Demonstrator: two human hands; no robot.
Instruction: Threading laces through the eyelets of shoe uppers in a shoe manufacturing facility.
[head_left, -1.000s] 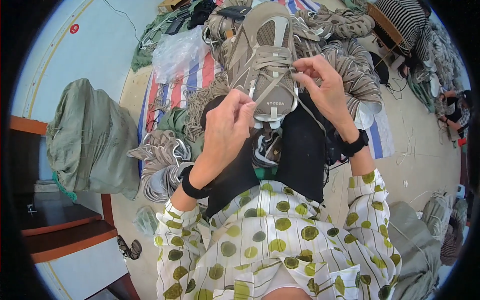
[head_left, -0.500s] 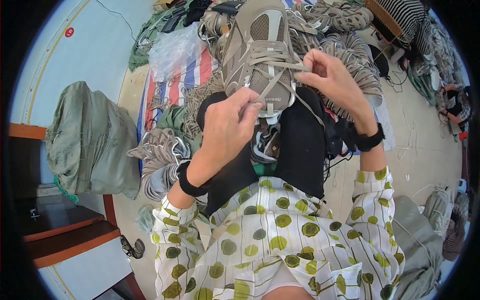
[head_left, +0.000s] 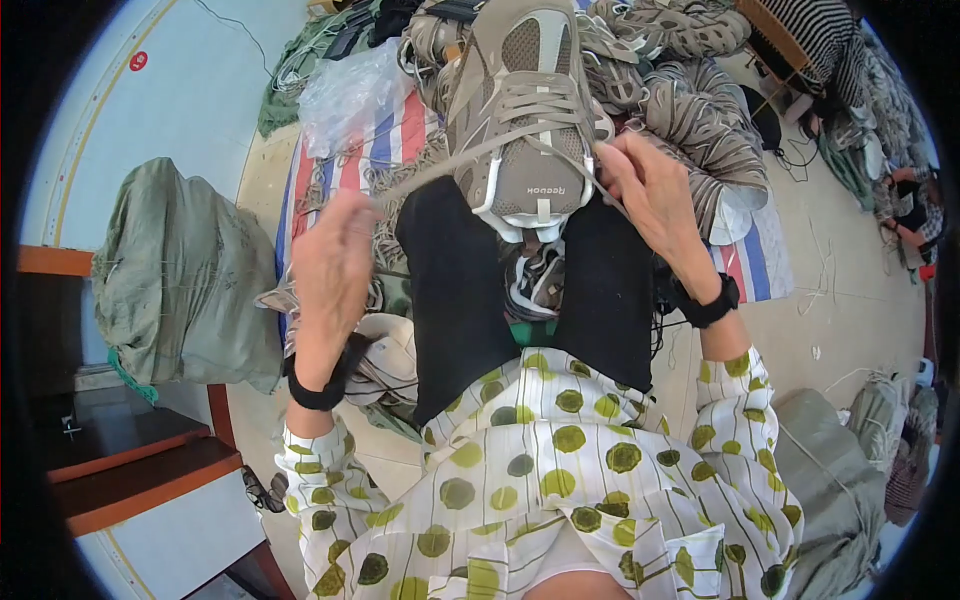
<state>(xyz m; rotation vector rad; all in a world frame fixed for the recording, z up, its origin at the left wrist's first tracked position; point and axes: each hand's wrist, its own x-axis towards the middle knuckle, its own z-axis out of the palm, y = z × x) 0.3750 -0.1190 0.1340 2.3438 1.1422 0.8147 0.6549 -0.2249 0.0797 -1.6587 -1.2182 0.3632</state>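
Observation:
A taupe sneaker (head_left: 545,175) rests across my knees, its heel end toward me and its tongue facing up. Flat taupe laces cross its upper. My left hand (head_left: 335,260), slightly blurred, is closed on one lace end and holds it out left of the shoe. That shoelace (head_left: 440,172) runs taut from the eyelets to my fingers. On the shoe's right side my right hand (head_left: 655,195) is closed, thumb and fingers together at the other lace, whose end passes partly behind the hand.
Heaps of taupe shoe uppers (head_left: 700,130) lie ahead and to the right on a striped sheet (head_left: 758,260). A clear plastic bag (head_left: 355,95) and loose laces sit at the left. A full green sack (head_left: 185,280) stands further left. Another person (head_left: 910,215) is at the far right.
My left hand has swung left and toward me, drawing the lace out straight. My right hand has come down slightly along the shoe's right edge.

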